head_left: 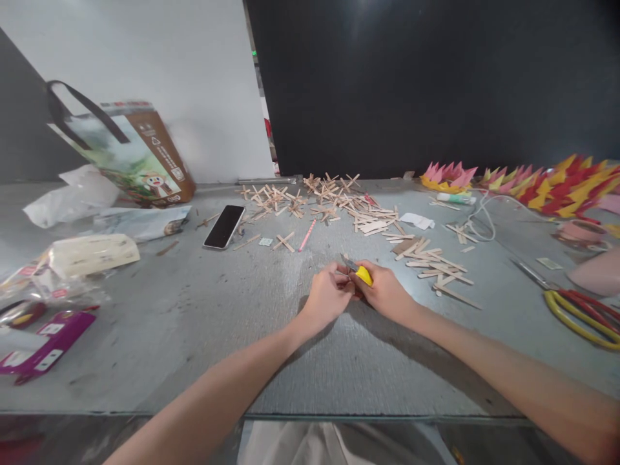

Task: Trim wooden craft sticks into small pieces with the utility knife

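Observation:
My right hand (385,292) is wrapped around what looks like a utility knife (364,276) with a yellow body, its grey metal end pointing up and to the left. Close against it, my left hand (329,292) is closed in a pinch. Whatever lies between those fingertips is too small and hidden to make out. Both hands meet low over the middle of the grey table (232,349). Beyond them lie a pink patterned stick (307,235) and a pair of crossed wooden sticks (283,242).
Loose wooden sticks (438,265) spread out to the right of my hands, with crossed-stick bundles (276,200) farther back. A phone (224,227) lies at left, near a paper bag (145,155). Scissors (576,313) and folded-paper flowers (566,187) are at right.

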Demonstrator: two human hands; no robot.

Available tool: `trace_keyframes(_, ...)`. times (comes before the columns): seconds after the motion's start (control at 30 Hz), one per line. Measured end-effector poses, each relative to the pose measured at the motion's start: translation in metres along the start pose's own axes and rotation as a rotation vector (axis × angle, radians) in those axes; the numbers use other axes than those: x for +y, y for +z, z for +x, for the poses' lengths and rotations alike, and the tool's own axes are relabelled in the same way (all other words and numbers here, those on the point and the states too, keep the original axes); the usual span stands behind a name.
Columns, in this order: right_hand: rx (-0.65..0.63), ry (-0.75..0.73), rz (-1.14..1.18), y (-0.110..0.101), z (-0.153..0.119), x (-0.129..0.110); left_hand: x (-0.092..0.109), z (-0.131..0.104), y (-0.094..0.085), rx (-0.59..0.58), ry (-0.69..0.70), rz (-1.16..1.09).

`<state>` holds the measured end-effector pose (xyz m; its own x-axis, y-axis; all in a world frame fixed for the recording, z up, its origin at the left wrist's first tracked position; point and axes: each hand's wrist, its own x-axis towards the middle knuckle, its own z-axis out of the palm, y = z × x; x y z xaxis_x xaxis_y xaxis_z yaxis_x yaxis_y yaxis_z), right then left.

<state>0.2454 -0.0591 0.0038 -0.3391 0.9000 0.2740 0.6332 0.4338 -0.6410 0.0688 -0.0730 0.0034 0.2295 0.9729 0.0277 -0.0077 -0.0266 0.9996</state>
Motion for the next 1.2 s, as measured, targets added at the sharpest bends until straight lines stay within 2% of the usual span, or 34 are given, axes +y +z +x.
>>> trace_keyframes(0.13, 0.099, -0.146, -0.102, -0.006, -0.001, 0.003, -0.001, 0.001, -0.002, -0.034, 0.072, -0.020)
trace_keyframes(0.23, 0.065, -0.313, -0.165, -0.012, -0.002, 0.004, 0.000, 0.003, -0.002, 0.001, 0.061, 0.046)
trace_keyframes(0.33, 0.026, -0.384, -0.200, -0.015, -0.001, 0.004, 0.001, 0.003, -0.002, 0.050, 0.046, 0.131)
trace_keyframes(0.6, 0.008, -0.283, -0.183, -0.015, -0.001, 0.006, -0.005, 0.001, -0.003, -0.046, 0.116, 0.008)
trace_keyframes(0.77, -0.030, -0.277, -0.167, -0.015, -0.002, 0.003, 0.006, 0.001, -0.004, -0.020, 0.066, -0.123)
trace_keyframes(0.93, -0.081, -0.344, -0.233, -0.013, -0.004, -0.001, 0.017, 0.004, -0.010, 0.031, 0.151, 0.119)
trace_keyframes(1.1, -0.098, -0.314, -0.275, -0.014, -0.004, -0.003, 0.011, 0.005, -0.019, 0.086, 0.240, 0.374)
trace_keyframes(1.2, -0.109, -0.296, -0.288, -0.015, -0.002, -0.001, 0.008, 0.004, -0.023, 0.086, 0.304, 0.442)
